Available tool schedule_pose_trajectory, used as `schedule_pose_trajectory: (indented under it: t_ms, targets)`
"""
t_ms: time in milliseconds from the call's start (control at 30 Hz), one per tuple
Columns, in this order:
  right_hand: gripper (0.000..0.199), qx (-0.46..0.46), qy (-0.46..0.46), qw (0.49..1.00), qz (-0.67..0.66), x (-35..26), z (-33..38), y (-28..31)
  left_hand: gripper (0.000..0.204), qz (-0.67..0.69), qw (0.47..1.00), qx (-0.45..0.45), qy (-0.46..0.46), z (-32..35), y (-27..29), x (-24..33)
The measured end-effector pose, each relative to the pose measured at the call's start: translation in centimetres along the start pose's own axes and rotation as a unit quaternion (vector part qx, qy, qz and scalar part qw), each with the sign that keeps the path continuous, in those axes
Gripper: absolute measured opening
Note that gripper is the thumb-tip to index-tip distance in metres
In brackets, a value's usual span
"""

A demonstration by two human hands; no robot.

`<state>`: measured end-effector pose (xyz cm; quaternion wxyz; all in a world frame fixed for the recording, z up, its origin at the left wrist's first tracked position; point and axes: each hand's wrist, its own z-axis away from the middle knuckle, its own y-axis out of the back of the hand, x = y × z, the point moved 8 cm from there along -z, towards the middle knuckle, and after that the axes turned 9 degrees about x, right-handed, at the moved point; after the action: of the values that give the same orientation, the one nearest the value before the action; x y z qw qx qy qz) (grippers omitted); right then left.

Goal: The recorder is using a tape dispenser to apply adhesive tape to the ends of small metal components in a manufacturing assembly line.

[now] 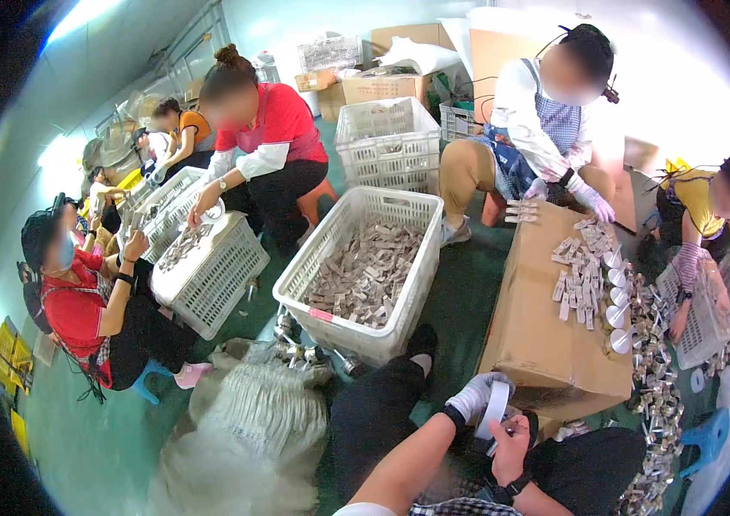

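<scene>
Low in front of my lap, my left hand (472, 397), in a pale glove, is closed around a white round piece (494, 408) that looks like a roll of tape seen on edge. My right hand (510, 445), bare, sits just beside it. Its fingers are curled together around something small and dark that I cannot make out. Both hands are close to the near edge of a brown cardboard box (530, 335). On the box top lie several flat grey metal clips (580, 279) and, along its right side, several white discs (618, 297).
Metal fittings (653, 404) are heaped right of the box. A white crate (296, 297) full of grey clips (369, 275) stands ahead, with a woven sack (253, 430) left of my legs. Across the box sits a co-worker (545, 129); others work at left and right.
</scene>
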<state>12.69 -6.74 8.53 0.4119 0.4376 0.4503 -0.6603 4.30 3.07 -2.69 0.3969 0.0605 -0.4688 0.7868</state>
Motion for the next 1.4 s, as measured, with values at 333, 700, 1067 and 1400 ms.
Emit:
schedule_pose_trajectory:
  t_ms: [333,700,1067,1400]
  targets:
    - [0.033,0.040,0.082,0.989,0.114,0.2,-1.3,1.0,0.034,-0.078,0.996,0.030,-0.010,3.6,-1.6,2.0]
    - [0.043,0.044,0.045,0.995,0.081,0.7,-0.3,-0.4,0.028,0.004,1.000,-0.025,0.015,2.2,1.2,2.4]
    - [0.046,0.040,0.020,0.993,0.108,-0.1,-0.4,-0.1,0.020,-0.053,0.995,-0.021,-0.079,2.7,-0.2,3.7]
    - [0.051,0.058,0.058,0.991,0.103,-0.5,-1.1,0.4,0.035,-0.037,0.999,-0.009,-0.001,0.7,2.4,2.7]
